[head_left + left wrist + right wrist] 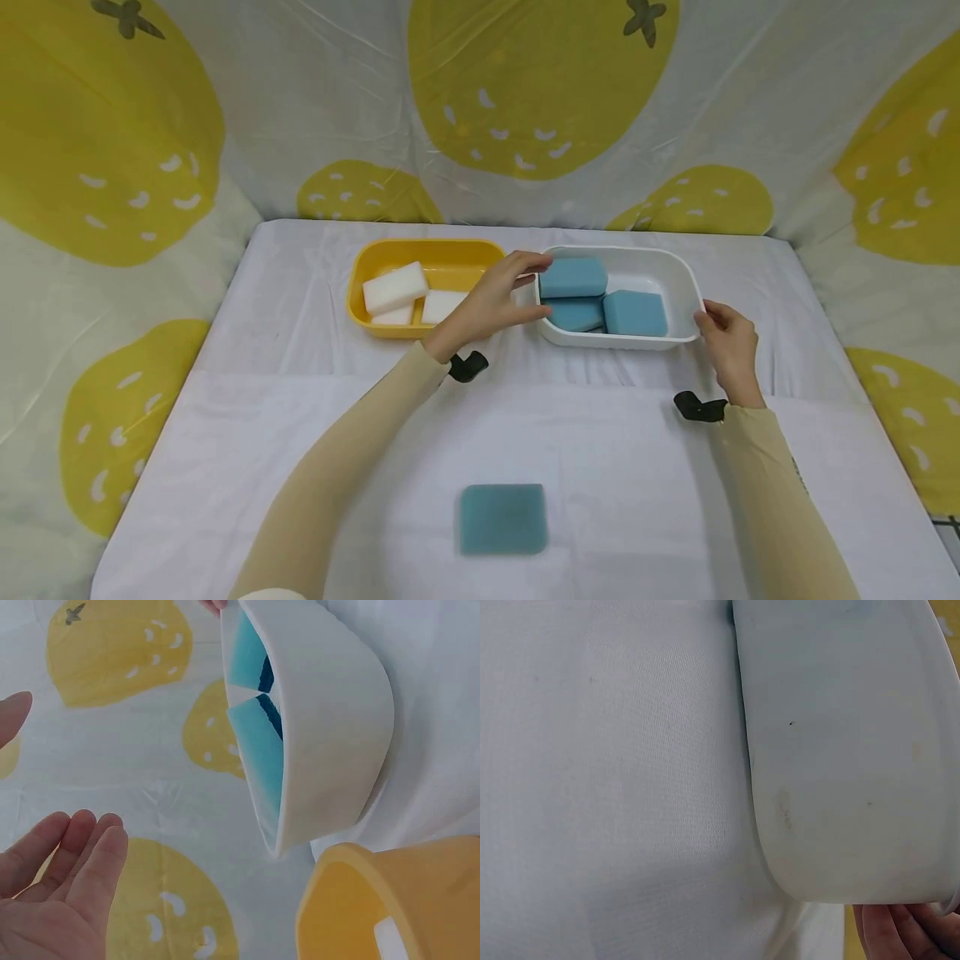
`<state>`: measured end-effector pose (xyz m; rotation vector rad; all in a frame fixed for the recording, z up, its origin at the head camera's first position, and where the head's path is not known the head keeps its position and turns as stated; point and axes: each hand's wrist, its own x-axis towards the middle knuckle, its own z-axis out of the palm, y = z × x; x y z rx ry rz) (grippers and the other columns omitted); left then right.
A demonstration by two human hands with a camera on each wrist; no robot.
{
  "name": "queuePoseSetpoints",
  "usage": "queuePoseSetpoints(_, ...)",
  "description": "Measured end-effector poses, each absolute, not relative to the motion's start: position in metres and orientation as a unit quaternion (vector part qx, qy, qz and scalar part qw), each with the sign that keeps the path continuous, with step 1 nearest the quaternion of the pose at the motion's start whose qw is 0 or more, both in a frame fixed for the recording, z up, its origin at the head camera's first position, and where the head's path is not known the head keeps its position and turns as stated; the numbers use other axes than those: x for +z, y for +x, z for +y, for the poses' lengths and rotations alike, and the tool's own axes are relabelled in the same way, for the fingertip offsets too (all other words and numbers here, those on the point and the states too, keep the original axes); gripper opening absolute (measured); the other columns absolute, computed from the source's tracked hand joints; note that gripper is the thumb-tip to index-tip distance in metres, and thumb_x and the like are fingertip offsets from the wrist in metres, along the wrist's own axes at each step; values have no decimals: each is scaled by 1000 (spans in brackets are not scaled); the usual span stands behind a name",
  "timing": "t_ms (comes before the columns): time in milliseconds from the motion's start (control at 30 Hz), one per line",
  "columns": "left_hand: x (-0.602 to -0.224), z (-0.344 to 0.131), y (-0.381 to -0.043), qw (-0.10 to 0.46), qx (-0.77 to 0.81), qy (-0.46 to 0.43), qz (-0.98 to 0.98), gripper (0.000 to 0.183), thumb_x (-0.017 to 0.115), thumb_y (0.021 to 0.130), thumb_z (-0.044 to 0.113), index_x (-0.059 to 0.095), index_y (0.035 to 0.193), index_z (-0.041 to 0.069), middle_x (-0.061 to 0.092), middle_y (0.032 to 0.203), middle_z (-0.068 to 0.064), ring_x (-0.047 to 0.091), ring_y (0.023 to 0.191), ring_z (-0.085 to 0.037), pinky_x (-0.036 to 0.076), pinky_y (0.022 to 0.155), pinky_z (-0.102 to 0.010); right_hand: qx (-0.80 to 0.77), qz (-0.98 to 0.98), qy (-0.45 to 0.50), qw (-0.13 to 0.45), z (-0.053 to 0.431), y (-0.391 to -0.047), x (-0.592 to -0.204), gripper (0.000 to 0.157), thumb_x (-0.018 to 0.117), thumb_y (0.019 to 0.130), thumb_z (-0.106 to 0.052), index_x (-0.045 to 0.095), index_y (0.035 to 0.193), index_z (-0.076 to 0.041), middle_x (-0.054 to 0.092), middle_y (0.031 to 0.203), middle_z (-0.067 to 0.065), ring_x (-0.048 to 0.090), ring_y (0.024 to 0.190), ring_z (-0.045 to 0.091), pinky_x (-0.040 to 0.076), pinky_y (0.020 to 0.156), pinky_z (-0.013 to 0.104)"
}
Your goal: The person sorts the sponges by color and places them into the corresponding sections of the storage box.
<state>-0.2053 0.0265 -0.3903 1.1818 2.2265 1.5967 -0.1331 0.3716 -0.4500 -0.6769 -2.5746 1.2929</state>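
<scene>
A white plastic basin [660, 342] stands at the back of the table with several blue sponges [636, 313] in its left and middle part. The left wrist view shows a darker blue layer on these sponges [255, 754]. At the basin's right end, my right hand [731, 346] holds the rim between thumb and fingers. My left hand [491, 300] is by the left end, its fingers spread apart from the thumb and nothing between them. In the left wrist view this hand [67, 877] is apart from the basin wall.
Left of the white basin is a yellow basin [360, 327] holding several white sponges [395, 286], partly behind my left hand. One blue-green sponge [503, 519] lies flat on the white tablecloth [622, 467] near the front. A lemon-yellow patterned curtain [352, 83] closes off the back and sides.
</scene>
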Motion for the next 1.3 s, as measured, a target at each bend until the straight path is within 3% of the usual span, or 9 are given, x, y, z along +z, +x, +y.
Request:
queuePoseSetpoints(467, -387, -16, -171, 59, 550, 394, 734, 62, 76, 82, 6, 45, 135, -4, 48, 134, -13, 47, 123, -17, 37, 103, -25, 434, -867, -232, 80, 371, -133, -450, 46, 44, 101, -23, 47, 138, 4, 54, 126, 23, 49, 89, 7, 40, 71, 9)
queuePoseSetpoints(900, -412, -49, -120, 99, 553, 417, 715, 67, 79, 78, 3, 45, 136, -1, 48, 137, -11, 46, 126, -20, 37, 105, -31, 431, -868, -235, 79, 371, -134, -450, 46, 44, 101, -23, 47, 138, 3, 54, 126, 22, 50, 91, 9, 39, 71, 10)
queuePoseSetpoints(1133, -437, -56, -87, 139, 571, 421, 691, 69, 79, 74, -4, 44, 134, -8, 48, 133, -21, 46, 124, -33, 37, 104, -38, 427, -868, -241, 78, 370, -135, -449, 46, 43, 101, -23, 47, 139, 2, 53, 128, 22, 50, 95, 12, 42, 75, 13)
queuePoseSetpoints(1300, -449, -60, -68, 156, 578, 418, 683, 69, 80, 76, 1, 45, 135, -2, 48, 135, -12, 46, 125, -28, 38, 104, -35, 433, -865, -240, 81, 370, -134, -449, 45, 44, 101, -22, 47, 138, 3, 53, 128, 22, 50, 95, 11, 40, 73, 12)
